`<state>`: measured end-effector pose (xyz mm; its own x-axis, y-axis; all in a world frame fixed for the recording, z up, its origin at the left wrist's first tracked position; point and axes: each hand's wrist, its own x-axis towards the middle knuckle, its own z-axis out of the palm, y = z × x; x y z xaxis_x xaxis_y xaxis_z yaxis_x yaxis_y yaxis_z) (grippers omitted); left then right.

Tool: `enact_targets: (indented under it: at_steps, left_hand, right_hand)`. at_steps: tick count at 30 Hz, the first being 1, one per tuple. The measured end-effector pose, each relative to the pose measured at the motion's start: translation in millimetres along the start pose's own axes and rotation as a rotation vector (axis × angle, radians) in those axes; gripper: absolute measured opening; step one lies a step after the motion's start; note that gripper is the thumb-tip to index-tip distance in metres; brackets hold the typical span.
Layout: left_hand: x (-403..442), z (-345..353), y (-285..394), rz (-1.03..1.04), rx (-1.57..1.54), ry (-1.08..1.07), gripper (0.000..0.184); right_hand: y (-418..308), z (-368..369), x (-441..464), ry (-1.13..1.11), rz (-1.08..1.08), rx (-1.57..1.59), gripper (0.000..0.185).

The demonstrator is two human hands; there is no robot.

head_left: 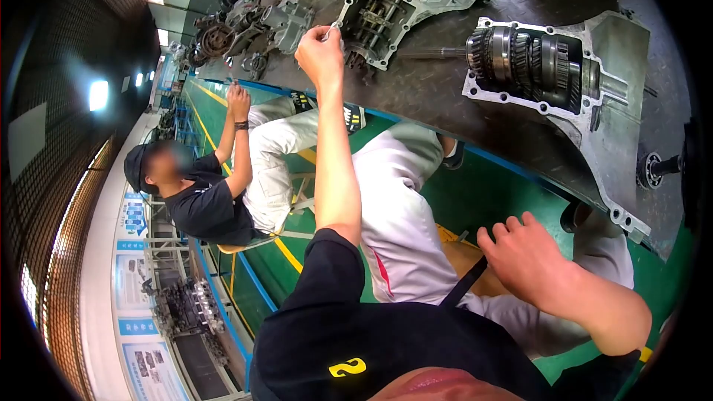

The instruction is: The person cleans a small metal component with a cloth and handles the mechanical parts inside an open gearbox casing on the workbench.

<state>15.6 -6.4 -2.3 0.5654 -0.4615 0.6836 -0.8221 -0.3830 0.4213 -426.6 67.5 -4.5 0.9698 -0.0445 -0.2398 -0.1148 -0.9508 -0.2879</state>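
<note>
My left hand [321,58] reaches up to the table with thumb and fingers pinched together. It is at the flange edge of an open metal gearbox housing [405,33], with rods and forks showing inside. A small pale bit shows at the fingertips, too small to name. My right hand [522,256] hovers or rests above my lap, near a black strap [466,281]; its fingers are loosely bent and apart, and nothing shows in them. To the right on the table lies a second housing half [620,67] with a gear shaft assembly [520,63] in it.
The dark metal table [438,93] also carries more gearbox parts [290,22] on the left and a bearing [651,171] at the right. A seated person [212,204] in dark clothing works farther along the left. Behind that person stands a rack with an engine [189,308].
</note>
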Motion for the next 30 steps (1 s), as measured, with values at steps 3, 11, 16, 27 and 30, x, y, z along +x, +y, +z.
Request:
enact_targets:
  at_steps: [3,11,16,27,30]
  left_hand:
    - [-2,-1,2,-0.035,-0.037,-0.022,0.027]
    - [-1,-5,9,-0.041,-0.01,-0.051,0.027]
    - [2,1,4,0.016,-0.013,-0.025,0.027]
    - [6,2,8,0.023,0.056,-0.033,0.027]
    - [5,1,8,0.035,0.056,-0.012,0.028]
  right_hand:
    - [1,1,-2,0.003,0.008,-0.001,0.048]
    - [0,3,-1,-0.001,0.02,-0.004,0.049]
    - [0,1,0,-0.003,0.018,0.0,0.049]
    - [1,0,0,0.009,0.007,-0.006,0.05]
    - [0,-1,0,0.002,0.003,0.0,0.05]
